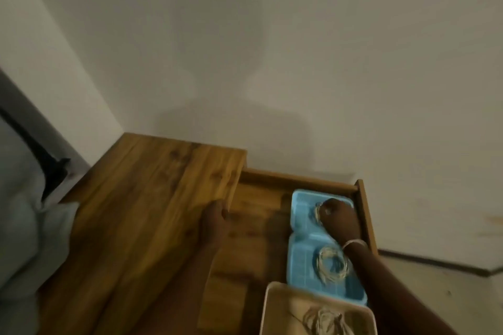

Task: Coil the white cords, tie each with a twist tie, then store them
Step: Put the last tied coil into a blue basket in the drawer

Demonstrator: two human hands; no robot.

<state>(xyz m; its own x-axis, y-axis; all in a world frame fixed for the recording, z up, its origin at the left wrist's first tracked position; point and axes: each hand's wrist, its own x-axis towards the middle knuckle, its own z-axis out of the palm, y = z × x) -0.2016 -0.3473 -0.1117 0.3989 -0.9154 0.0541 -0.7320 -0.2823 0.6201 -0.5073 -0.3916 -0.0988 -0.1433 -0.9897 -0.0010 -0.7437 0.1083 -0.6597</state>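
Observation:
A wooden drawer stands pulled out to the right of the tabletop. Two blue trays lie inside it. In the far blue tray my right hand grips a coiled white cord. The near blue tray holds another coiled white cord. A beige tray at the bottom edge carries a loose bundle of white cords. My left hand rests on the front edge of the wooden tabletop, fingers curled over it.
A plain wall rises behind the furniture, with my shadow on it. Grey bedding and a dark headboard lie to the left of the tabletop. Floor and a skirting board show at the lower right.

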